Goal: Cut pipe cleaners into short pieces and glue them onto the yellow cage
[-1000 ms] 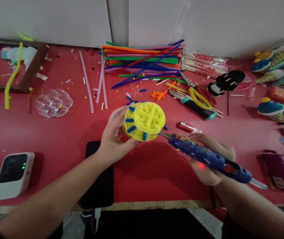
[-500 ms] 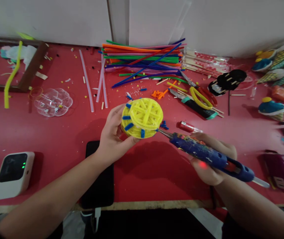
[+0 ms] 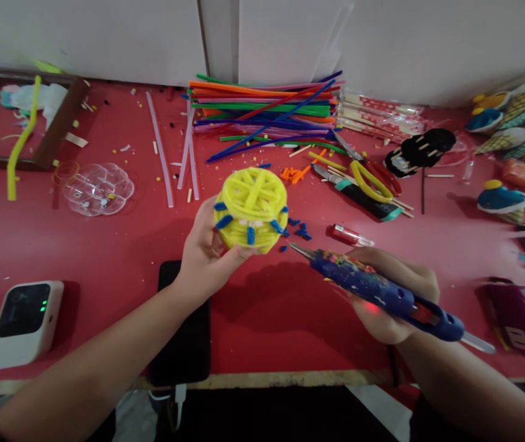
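Observation:
My left hand [image 3: 211,252] is wrapped round the left and lower side of a round yellow pipe-cleaner piece [image 3: 254,199], which has a spoked top and several short blue bits along its side. In my right hand [image 3: 386,301] is a dark blue, glue-spotted glue gun [image 3: 364,282] with a glue stick at its rear end and a red light. Its metal nozzle points left and stands apart from the yellow piece. Small blue pieces [image 3: 302,232] lie on the red table [image 3: 272,331] just beyond the nozzle.
Colourful pipe cleaners [image 3: 262,110] are piled at the back. Scissors [image 3: 370,181], a cutter [image 3: 368,199] and a red lighter [image 3: 348,235] lie to the right. A black phone [image 3: 182,344] is under my left forearm; a white device [image 3: 26,322] sits at left.
The yellow piece has moved left and slightly up in my left hand, tilting to show more of its side. The nozzle, which was at its edge, is now apart from it.

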